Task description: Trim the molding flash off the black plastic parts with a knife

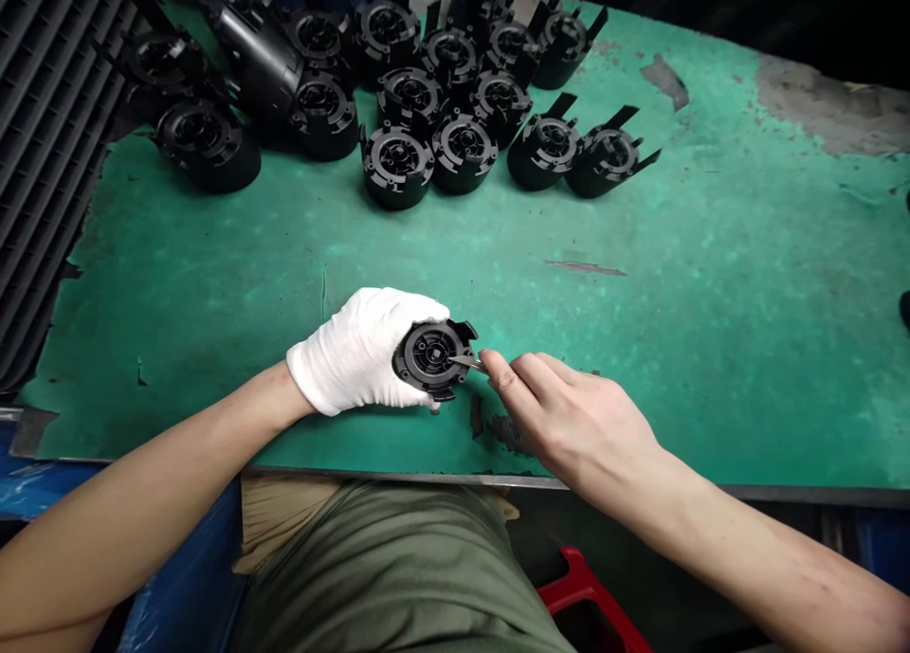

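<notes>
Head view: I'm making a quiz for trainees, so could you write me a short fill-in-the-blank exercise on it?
The left hand wears a ____, while the right hand is bare.
The tool is held in the ____ hand.
The held round part is ____ in colour.
The tabletop is mostly ____ in colour.

Missing words: glove; right; black; green.

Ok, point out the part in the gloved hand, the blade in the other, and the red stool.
Round black part [430, 357]: head view, on its ringed face.
Blade [465, 360]: head view, on its metal.
Red stool [584, 585]: head view, on its visible frame.
</notes>
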The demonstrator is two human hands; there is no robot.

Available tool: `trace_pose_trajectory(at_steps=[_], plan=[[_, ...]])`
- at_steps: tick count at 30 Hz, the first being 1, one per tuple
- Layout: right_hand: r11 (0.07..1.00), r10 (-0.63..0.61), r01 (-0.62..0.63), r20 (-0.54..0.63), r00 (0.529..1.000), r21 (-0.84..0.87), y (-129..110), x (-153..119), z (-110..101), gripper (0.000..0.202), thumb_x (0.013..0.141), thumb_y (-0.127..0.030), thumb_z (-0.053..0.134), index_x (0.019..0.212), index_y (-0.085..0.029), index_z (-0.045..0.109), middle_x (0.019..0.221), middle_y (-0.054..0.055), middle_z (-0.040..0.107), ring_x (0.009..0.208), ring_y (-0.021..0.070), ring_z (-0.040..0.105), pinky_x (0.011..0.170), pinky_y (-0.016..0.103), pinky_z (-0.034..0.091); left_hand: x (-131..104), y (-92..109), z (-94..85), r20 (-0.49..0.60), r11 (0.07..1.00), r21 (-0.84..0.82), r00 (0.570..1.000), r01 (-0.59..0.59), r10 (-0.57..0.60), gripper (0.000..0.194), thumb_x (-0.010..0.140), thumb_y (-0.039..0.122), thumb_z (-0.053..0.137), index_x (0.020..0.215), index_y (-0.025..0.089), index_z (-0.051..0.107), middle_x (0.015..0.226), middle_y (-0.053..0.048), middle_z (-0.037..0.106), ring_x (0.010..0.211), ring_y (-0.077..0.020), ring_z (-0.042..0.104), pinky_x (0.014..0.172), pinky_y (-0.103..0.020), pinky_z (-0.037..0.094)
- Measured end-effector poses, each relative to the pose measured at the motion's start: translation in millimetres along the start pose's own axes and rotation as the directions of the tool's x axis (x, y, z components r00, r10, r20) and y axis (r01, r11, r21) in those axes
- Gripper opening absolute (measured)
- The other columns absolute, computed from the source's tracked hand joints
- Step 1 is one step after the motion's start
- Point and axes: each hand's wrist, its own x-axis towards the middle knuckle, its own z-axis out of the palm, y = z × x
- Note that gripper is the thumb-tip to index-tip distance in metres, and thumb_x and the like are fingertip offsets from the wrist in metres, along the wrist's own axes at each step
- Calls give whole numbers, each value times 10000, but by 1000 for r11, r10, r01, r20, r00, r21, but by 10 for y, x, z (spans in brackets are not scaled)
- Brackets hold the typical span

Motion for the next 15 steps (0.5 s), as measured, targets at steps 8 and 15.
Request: trace_pose_trajectory(at_steps=[8,15], plan=[[999,-7,7,8,1000,31,13,1,-22,461,929,-20,521,1389,-31,523,839,34,598,686,193,526,540,329,383,21,-7,1,34,999,-33,999,32,-31,847,681,733,909,1267,165,680,1187,-129,795,1076,-362,781,960,-459,598],[998,60,-61,41,997,27,-106,19,-89,455,913,-43,564,1367,-30,567,834,42,594,694,202,532,535,340,348,-1,-18,10,15,999,-44,999,32,-31,830,680,749,903,1244,183,680,1182,-112,790,1068,-339,777,949,-437,591]])
